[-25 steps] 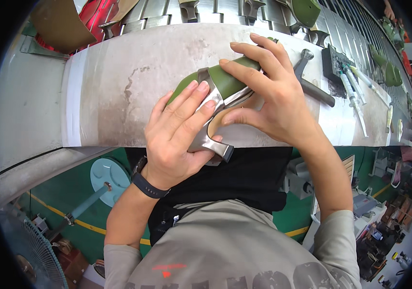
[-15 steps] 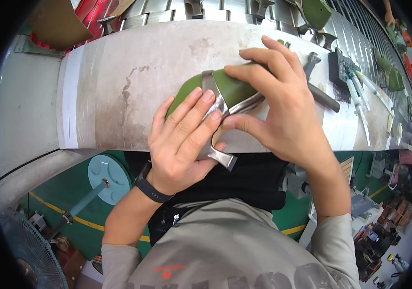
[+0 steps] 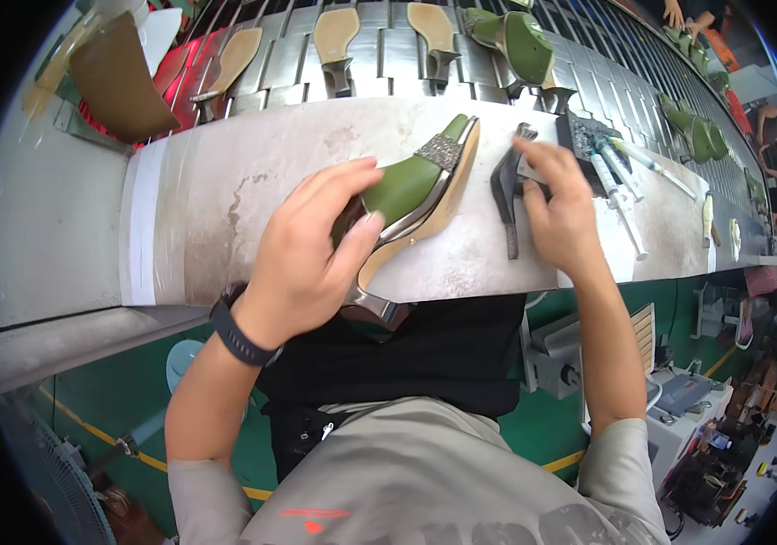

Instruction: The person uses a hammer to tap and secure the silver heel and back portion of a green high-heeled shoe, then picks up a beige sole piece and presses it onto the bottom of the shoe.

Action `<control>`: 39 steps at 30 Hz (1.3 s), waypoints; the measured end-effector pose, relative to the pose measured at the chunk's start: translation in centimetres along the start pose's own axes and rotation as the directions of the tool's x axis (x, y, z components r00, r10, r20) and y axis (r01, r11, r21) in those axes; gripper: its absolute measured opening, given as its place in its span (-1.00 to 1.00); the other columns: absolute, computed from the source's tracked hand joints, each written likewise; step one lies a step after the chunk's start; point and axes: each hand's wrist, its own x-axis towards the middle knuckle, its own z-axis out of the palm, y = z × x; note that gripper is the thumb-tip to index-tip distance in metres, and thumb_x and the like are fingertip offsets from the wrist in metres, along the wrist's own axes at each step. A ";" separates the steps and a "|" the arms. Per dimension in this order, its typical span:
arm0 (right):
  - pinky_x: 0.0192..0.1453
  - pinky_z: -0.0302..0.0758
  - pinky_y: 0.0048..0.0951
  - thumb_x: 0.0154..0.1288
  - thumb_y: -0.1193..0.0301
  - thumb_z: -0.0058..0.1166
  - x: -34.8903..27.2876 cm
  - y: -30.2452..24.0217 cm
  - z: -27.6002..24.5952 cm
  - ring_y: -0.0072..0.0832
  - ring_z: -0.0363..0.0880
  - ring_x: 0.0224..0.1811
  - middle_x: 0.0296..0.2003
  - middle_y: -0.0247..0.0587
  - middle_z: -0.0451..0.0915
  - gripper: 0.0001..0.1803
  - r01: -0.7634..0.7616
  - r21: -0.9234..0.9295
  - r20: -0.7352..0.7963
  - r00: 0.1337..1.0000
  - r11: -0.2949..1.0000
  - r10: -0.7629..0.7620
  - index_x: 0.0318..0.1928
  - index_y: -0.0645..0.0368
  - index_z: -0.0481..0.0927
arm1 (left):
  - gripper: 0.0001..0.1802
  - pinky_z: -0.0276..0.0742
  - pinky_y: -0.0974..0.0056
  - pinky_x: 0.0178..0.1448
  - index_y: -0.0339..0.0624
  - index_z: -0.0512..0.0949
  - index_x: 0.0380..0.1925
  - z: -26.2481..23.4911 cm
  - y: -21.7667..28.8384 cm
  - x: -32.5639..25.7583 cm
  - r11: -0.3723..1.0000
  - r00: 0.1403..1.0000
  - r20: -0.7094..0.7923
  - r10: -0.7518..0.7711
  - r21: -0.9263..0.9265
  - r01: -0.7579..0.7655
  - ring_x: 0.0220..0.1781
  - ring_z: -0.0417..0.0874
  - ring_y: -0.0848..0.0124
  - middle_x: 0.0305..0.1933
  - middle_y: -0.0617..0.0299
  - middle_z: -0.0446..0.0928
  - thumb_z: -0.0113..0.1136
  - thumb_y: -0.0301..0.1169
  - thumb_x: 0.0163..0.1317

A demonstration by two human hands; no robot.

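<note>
A green high-heeled shoe (image 3: 406,188) lies tilted on its side in my left hand (image 3: 311,241). My fingers and thumb wrap its heel end. The shoe has a metallic trim and a glittery band near its toe; its tan sole faces right, and its dark shiny heel sticks out below my hand, past the bench's front edge. To the right, my right hand (image 3: 559,204) is closed around the handle of a hammer (image 3: 504,182). The hammer's long dark curved head shows to the left of my fingers, over the bench. My palm hides most of the handle.
The pale, stained bench (image 3: 216,200) meets a slatted metal conveyor (image 3: 379,68) at the back, carrying several shoes. A black block (image 3: 579,136) and several syringes (image 3: 620,204) lie on the right. A brown panel (image 3: 120,82) stands at the back left. Other people are at the far right.
My right hand has left the shoe, moved right and taken hold of the hammer. My left hand has turned the shoe, so its toe now points away and its sole shows.
</note>
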 end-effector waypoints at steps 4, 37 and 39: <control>0.37 0.55 -0.07 0.30 0.69 0.02 -1.2 -0.2 0.1 0.14 0.59 0.29 0.22 0.17 0.62 -0.35 0.134 -0.198 0.021 0.991 0.971 -0.132 0.39 0.06 0.64 | -0.52 0.56 0.12 0.39 -0.44 0.53 0.33 1.6 0.2 5.0 0.997 0.991 0.129 -0.028 -0.070 0.037 0.27 0.73 -0.04 0.27 -0.25 0.67 0.18 -0.41 0.50; -0.13 0.61 -0.57 0.42 0.56 0.33 4.8 -6.3 -1.3 -0.69 0.70 -0.25 -0.23 -0.24 0.81 -0.76 -0.281 0.545 0.177 0.960 0.790 0.219 0.05 0.36 0.72 | -0.21 0.58 0.00 0.03 -0.45 0.32 0.56 2.6 -1.2 6.2 0.995 0.965 0.254 0.068 0.053 -0.084 -0.08 0.71 -0.05 0.05 -0.15 0.68 0.29 -0.48 0.33; -0.08 0.63 -0.55 0.43 0.53 0.31 5.5 -5.5 -0.7 -0.65 0.74 -0.21 -0.18 -0.19 0.83 -0.77 -0.243 0.570 0.105 0.969 0.785 0.224 0.03 0.37 0.74 | -0.21 0.58 0.00 0.03 -0.44 0.33 0.56 2.6 -1.3 6.1 0.995 0.968 0.239 0.074 0.053 -0.089 -0.07 0.71 -0.05 0.04 -0.14 0.68 0.29 -0.47 0.33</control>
